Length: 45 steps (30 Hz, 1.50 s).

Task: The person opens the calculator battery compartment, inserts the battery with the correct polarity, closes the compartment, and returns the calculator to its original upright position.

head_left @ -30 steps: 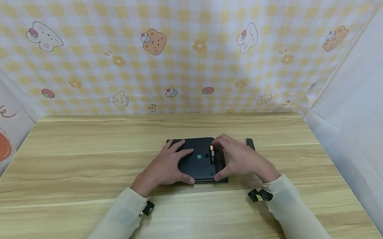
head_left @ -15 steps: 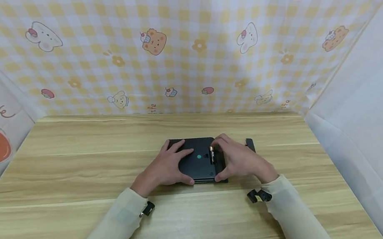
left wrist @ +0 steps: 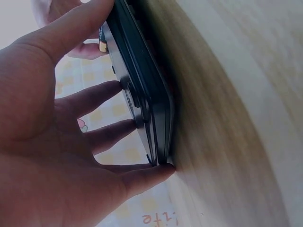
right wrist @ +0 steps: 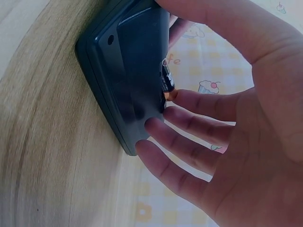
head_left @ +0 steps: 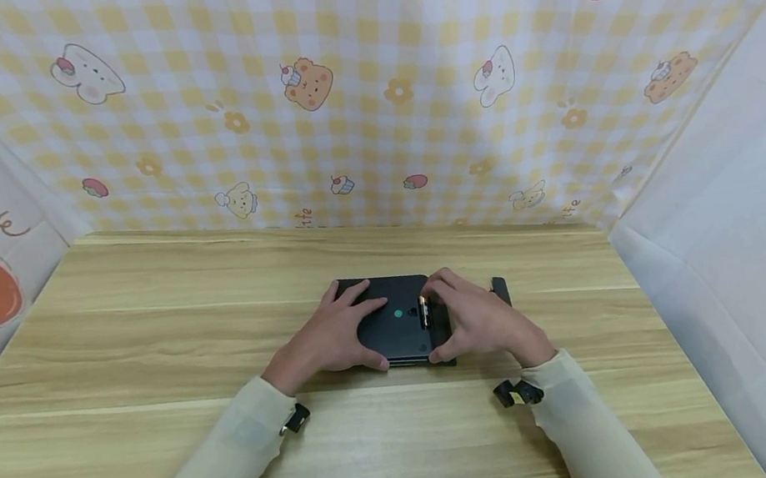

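A flat black device, which looks like a calculator lying face down, rests on the table. Its back carries a small green dot. My left hand holds the device's left part, thumb at the near edge and the little finger at the far edge. A battery with a copper-coloured end sits in or over the slot near the right end; how deep cannot be told. My right hand bends over that end. Its index fingertip touches the battery's copper end; the thumb lies on the near edge.
To the right of my right hand lies a black strip-shaped piece, partly hidden by that hand. The wooden table meets a yellow checked cloth at the back. White sheets hang at both sides.
The battery has slid slightly toward the near edge under my right fingers, its far end lying lower in the head view. My left hand and the device stay put.
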Tool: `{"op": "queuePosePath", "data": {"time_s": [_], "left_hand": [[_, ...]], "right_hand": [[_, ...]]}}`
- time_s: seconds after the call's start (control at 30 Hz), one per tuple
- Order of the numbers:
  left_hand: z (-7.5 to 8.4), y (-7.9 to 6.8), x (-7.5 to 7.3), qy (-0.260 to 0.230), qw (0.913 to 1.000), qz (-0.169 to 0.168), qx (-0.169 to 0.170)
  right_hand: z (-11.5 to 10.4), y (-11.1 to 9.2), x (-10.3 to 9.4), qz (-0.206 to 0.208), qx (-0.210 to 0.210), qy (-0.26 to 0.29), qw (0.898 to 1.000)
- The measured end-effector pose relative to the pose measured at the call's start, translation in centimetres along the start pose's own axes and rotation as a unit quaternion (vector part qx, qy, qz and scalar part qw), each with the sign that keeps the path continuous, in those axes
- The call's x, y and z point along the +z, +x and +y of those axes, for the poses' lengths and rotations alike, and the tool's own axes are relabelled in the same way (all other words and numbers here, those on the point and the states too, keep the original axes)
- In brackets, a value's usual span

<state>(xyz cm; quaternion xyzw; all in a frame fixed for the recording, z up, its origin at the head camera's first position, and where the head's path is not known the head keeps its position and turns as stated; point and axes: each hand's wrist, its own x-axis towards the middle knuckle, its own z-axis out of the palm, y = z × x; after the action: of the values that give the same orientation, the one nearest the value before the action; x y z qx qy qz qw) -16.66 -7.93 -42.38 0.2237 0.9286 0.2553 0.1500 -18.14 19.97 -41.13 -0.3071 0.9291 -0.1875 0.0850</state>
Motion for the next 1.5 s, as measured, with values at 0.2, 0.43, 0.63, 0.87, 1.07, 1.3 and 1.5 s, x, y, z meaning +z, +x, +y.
{"op": "queuePosePath", "data": {"time_s": [0.2,0.43,0.63,0.87,1.07,1.3,1.5], "left_hand": [[0.01,0.00,0.00,-0.001,1.0000,0.000,0.001],[0.03,-0.02,-0.04,-0.001,1.0000,0.000,0.002],[0.01,-0.03,0.01,-0.001,1.0000,-0.002,0.002],[-0.06,-0.02,0.09,-0.002,1.0000,-0.001,0.003],[-0.04,-0.05,0.05,-0.004,1.0000,-0.002,0.002],[0.00,-0.03,-0.03,-0.004,1.0000,-0.003,0.001],[-0.10,0.08,0.00,-0.003,1.0000,-0.005,0.001]], "right_hand": [[-0.01,-0.07,-0.03,-0.001,0.001,0.001,1.000],[-0.19,-0.18,-0.08,-0.005,0.009,-0.004,1.000],[-0.34,-0.22,-0.11,-0.010,0.013,-0.007,1.000],[-0.41,-0.18,-0.12,-0.013,0.014,-0.009,1.000],[-0.52,-0.22,-0.20,-0.017,0.017,-0.016,1.000],[-0.69,-0.27,-0.32,-0.022,0.021,-0.029,0.999],[-0.99,-0.31,-0.42,-0.023,0.016,-0.053,0.998]]}}
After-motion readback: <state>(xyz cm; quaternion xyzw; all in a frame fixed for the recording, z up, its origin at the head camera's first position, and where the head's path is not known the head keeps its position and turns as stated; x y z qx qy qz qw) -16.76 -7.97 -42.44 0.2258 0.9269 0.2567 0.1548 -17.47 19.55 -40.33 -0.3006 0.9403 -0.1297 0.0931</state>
